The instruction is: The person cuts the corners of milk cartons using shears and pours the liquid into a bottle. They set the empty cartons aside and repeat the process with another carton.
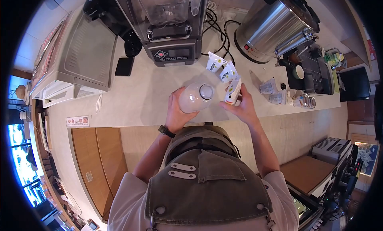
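My left hand [175, 111] wraps around a frosted glass bottle [194, 97] with an open mouth, standing on the pale counter [139, 99]. A small white carton [233, 92] is gripped in my right hand [241, 107], tilted just right of the bottle's mouth. Two more white cartons [222, 68] stand behind it on the counter, near the blender base.
A blender [169, 27] stands at the back centre, a grey machine [76, 59] to the left and a steel urn [273, 25] at the back right. A black drip tray [309, 73] with a cup, plastic bags and small jars [305, 101] lie to the right. Black cables run behind the cartons.
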Available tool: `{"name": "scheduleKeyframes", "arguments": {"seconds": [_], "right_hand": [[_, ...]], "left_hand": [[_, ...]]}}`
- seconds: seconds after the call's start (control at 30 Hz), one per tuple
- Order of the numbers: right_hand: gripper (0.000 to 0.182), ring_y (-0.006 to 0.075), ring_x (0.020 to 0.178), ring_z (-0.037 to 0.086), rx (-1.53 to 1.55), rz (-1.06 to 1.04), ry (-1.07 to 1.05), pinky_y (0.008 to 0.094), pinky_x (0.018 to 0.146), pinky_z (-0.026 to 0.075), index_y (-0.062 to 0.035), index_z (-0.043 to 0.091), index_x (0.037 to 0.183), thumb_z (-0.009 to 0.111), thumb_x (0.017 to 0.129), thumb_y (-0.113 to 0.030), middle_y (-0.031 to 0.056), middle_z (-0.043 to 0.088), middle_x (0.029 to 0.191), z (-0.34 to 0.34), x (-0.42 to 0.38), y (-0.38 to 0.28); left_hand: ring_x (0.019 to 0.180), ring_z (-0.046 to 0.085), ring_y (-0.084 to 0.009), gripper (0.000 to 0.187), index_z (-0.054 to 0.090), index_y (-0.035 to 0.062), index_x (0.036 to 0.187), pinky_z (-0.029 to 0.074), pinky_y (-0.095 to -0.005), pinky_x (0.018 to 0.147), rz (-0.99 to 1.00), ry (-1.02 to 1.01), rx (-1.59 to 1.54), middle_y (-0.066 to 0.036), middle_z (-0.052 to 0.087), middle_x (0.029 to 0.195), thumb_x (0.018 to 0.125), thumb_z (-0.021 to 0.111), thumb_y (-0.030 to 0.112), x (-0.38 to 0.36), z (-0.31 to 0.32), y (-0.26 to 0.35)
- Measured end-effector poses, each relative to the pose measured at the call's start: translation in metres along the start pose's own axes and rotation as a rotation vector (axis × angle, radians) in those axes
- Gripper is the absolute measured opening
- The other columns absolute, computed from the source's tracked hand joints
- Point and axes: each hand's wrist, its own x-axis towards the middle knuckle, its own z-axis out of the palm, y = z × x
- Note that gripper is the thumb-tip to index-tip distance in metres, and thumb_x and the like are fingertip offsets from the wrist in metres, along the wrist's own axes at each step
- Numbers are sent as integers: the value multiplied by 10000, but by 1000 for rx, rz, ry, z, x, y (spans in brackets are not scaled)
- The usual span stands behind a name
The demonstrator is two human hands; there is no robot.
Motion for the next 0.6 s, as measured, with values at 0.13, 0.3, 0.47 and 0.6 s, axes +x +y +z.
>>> {"name": "scheduleKeyframes", "arguments": {"seconds": [0.13, 0.3, 0.47, 0.6], "right_hand": [[746, 235, 1070, 752, -119, -30, 29, 409, 927, 603, 0, 580, 1357, 975, 778, -253, 127, 731, 1192, -15, 4, -22], [750, 323, 1016, 771, -467, -102, 37, 421, 859, 613, -54, 588, 1357, 953, 777, -361, 178, 741, 1174, -29, 8, -31], [695, 314, 956, 757, -849, -258, 60, 446, 766, 613, -99, 609, 1317, 925, 765, -380, 95, 732, 1111, -38, 12, -53], [619, 278, 924, 742, -998, -414, 62, 433, 706, 606, -127, 631, 1259, 911, 746, -330, 45, 703, 1042, -42, 18, -62]], "left_hand": [[1391, 482, -412, 1010, 459, 93, 1539, 413, -536, 1182, 80, -34, 96, -161, 539, 1487, 663, 958, 153, 2, -1, 4], [1366, 497, -422, 972, 483, 97, 1524, 437, -533, 1152, 90, -50, 206, -183, 544, 1472, 670, 944, 130, 3, -5, 9], [1358, 498, -385, 996, 474, 170, 1575, 428, -539, 1099, 77, -46, 254, -124, 540, 1452, 677, 905, 169, 1, -8, 7], [1361, 498, -375, 987, 480, 200, 1582, 423, -539, 1103, 42, -48, 274, -115, 540, 1448, 687, 896, 176, 1, -9, 5]]}}
